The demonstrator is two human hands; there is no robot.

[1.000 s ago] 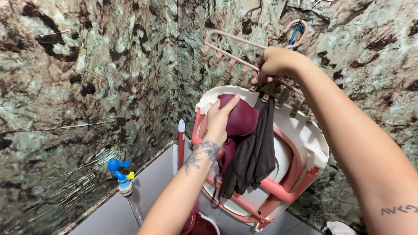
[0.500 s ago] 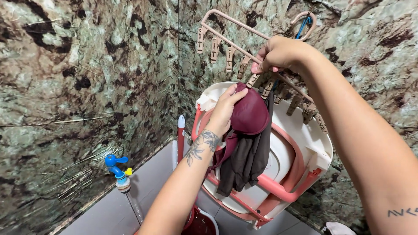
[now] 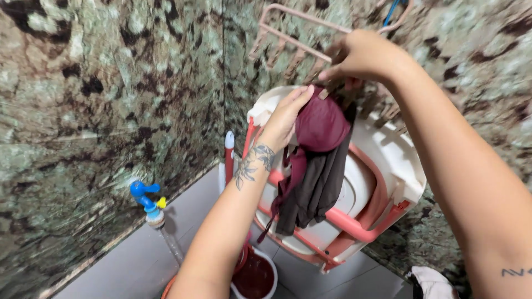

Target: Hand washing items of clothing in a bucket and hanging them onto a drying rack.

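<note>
Up at about one o'clock in the view, the right hand [image 3: 363, 55] is closed in a pinching grip on one of the clips of the pink clip hanger [image 3: 288, 34], apparently so that the clip is kept steady, or pressed open, at the point where cloth is brought to it; whether the clip's mouth is open cannot be told, since the frame is blurred there. Just below, near the centre, the left hand [image 3: 285, 113] is closed in a narrow grip on the upper edge of a maroon garment [image 3: 321, 124], which is lifted so that this edge is touching the fingers of the right hand at the clip. A dark grey garment [image 3: 316, 188] is seen hanging directly behind and beneath the maroon one, with a thin maroon strap trailing toward six o'clock.

Behind both garments, a white and pink folded plastic tub [image 3: 388, 166] is leaned upright into the corner of the green marbled wall [image 3: 111, 83], presumably stored out of the way. At seven o'clock a blue tap [image 3: 145, 195] is fixed low on the wall. At six o'clock a red bucket [image 3: 255, 277] is stood on the grey floor [image 3: 138, 266], right under the hanging clothes.
</note>
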